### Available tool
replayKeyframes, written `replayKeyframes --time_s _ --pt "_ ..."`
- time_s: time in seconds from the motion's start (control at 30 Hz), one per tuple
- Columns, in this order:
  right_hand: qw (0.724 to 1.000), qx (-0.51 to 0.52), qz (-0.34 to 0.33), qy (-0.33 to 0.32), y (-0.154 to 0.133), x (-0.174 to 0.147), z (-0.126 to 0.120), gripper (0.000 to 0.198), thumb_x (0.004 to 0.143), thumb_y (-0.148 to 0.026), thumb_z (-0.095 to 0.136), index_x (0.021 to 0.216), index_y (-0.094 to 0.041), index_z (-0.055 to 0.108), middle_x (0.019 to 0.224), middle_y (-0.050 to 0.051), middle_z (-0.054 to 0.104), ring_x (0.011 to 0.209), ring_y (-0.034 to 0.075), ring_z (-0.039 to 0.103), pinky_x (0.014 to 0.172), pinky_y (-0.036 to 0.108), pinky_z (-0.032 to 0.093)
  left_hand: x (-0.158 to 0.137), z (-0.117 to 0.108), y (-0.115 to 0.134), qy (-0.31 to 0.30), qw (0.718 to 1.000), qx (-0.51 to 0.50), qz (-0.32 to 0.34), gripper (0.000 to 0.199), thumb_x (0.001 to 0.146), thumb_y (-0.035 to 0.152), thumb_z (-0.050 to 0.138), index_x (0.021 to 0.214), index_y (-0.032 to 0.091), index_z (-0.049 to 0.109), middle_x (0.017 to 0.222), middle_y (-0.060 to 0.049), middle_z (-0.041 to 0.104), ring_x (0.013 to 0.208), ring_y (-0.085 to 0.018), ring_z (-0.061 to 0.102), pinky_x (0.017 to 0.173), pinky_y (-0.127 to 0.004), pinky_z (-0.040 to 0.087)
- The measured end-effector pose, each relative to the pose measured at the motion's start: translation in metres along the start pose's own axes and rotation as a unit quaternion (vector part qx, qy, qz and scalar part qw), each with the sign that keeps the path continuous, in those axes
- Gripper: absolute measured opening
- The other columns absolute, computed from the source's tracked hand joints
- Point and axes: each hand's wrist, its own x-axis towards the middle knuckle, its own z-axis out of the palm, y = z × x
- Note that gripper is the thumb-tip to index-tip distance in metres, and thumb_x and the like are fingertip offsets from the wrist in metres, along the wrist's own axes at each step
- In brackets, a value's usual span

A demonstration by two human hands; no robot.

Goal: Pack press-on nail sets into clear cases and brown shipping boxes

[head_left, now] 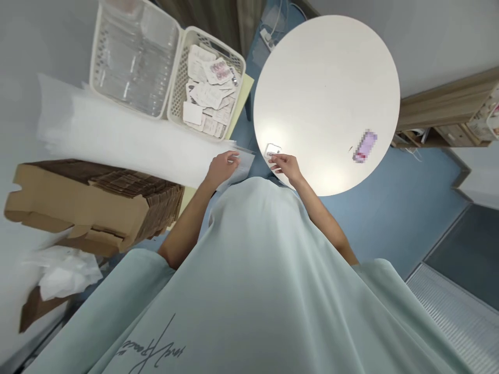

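My right hand (pixel 287 166) is at the near left edge of the round white table (pixel 327 78). Its thumb and fingers close on a small white card-like packet (pixel 273 149) with a dark mark, which lies at the tabletop's edge. To the left, my left hand (pixel 224 167) rests over the right end of a long stack of translucent plastic bags (pixel 128 140). Its fingers are bent together at a clear plastic bag (pixel 245 162), partly hidden under the hand. The print on the packet is too small to read.
A white basket (pixel 170 111) holds many small white printed packets (pixel 212 93); beside it, another holds clear plastic boxes (pixel 136 57). Folded brown cardboard boxes (pixel 93 202) stand at left. A blurred purple object (pixel 365 146) lies on the round table. A power strip (pixel 267 39) is behind.
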Motion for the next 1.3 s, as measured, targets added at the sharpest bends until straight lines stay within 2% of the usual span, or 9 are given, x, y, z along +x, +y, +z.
replayKeyframes --time_s 0.13,0.3,0.43,0.57,0.73,0.9,1.03,1.2,1.3 --pt "0.997 -0.039 -0.042 -0.052 -0.02 -0.008 0.032 0.019 0.102 -0.034 0.086 0.111 -0.018 0.083 0.113 0.008 0.09 0.084 0.015 0.083 0.071 0.023 0.063 -0.027 -0.038 -0.044 0.084 0.994 0.024 -0.06 0.041 0.104 0.036 0.07 0.143 0.024 0.075 0.145 -0.013 0.082 0.119 -0.034 0.08 0.119 -0.047 0.054" --pt "0.983 -0.113 -0.084 -0.118 -0.033 0.004 0.096 0.018 0.098 -0.029 0.086 0.112 -0.018 0.083 0.107 0.008 0.09 0.083 0.016 0.082 0.07 0.024 0.063 -0.028 -0.059 -0.094 0.175 0.981 0.023 -0.08 0.06 0.098 0.033 0.075 0.155 0.018 0.066 0.169 -0.025 0.061 0.154 -0.048 0.06 0.136 -0.061 0.039" --pt "0.965 -0.167 -0.121 -0.16 -0.04 0.007 0.145 0.013 0.1 -0.026 0.083 0.11 -0.018 0.083 0.101 0.006 0.088 0.08 0.016 0.081 0.07 0.024 0.064 -0.011 -0.055 -0.106 0.2 0.978 0.001 -0.059 0.065 0.095 0.032 0.08 0.156 0.014 0.063 0.175 -0.03 0.049 0.165 -0.054 0.045 0.14 -0.065 0.032" --pt "0.949 -0.21 -0.156 -0.178 -0.037 0.004 0.172 0.012 0.103 -0.028 0.081 0.11 -0.019 0.085 0.098 0.003 0.087 0.079 0.016 0.081 0.076 0.026 0.066 -0.002 -0.051 -0.102 0.185 0.977 0.083 -0.063 0.056 0.102 0.02 0.063 0.156 0.009 0.06 0.171 -0.033 0.051 0.161 -0.053 0.047 0.133 -0.07 0.04" --pt "0.943 -0.219 -0.172 -0.181 -0.02 0.006 0.177 0.016 0.101 -0.036 0.083 0.11 -0.023 0.085 0.097 0.001 0.086 0.08 0.018 0.083 0.085 0.033 0.071 -0.002 -0.053 -0.103 0.162 0.962 0.197 -0.097 0.053 0.109 0.009 0.037 0.157 0.007 0.059 0.154 -0.032 0.064 0.146 -0.045 0.063 0.123 -0.06 0.051" --pt "0.942 -0.23 -0.171 -0.174 -0.015 0.005 0.172 0.017 0.101 -0.036 0.081 0.111 -0.023 0.085 0.095 0.001 0.087 0.082 0.021 0.084 0.092 0.04 0.073 0.003 -0.05 -0.111 0.158 0.962 0.195 -0.106 0.048 0.113 0.013 0.037 0.153 0.014 0.065 0.142 -0.027 0.073 0.132 -0.042 0.072 0.112 -0.053 0.056" --pt "0.934 -0.26 -0.185 -0.163 -0.022 0.003 0.168 0.022 0.103 -0.041 0.08 0.114 -0.024 0.086 0.098 0.003 0.087 0.086 0.023 0.085 0.099 0.044 0.072 -0.001 -0.049 -0.113 0.191 0.962 0.183 -0.07 0.048 0.109 0.011 0.039 0.147 0.016 0.069 0.136 -0.024 0.077 0.125 -0.041 0.073 0.104 -0.051 0.058" --pt "0.904 -0.308 -0.283 -0.085 -0.034 0.006 0.162 0.042 0.102 -0.058 0.082 0.125 -0.023 0.084 0.138 0.013 0.084 0.123 0.032 0.08 0.117 0.052 0.065 -0.032 -0.048 -0.097 0.256 0.956 0.147 0.01 0.031 0.106 0.017 0.051 0.121 0.02 0.078 0.128 -0.019 0.078 0.118 -0.038 0.075 0.1 -0.049 0.059" --pt "0.89 -0.317 -0.323 -0.052 -0.045 0.012 0.159 0.062 0.099 -0.077 0.079 0.131 -0.023 0.081 0.145 0.016 0.079 0.14 0.037 0.073 0.125 0.056 0.058 -0.061 -0.044 -0.077 0.285 0.951 0.105 0.065 0.021 0.103 0.018 0.059 0.112 0.023 0.077 0.12 -0.012 0.08 0.102 -0.03 0.076 0.093 -0.043 0.06"
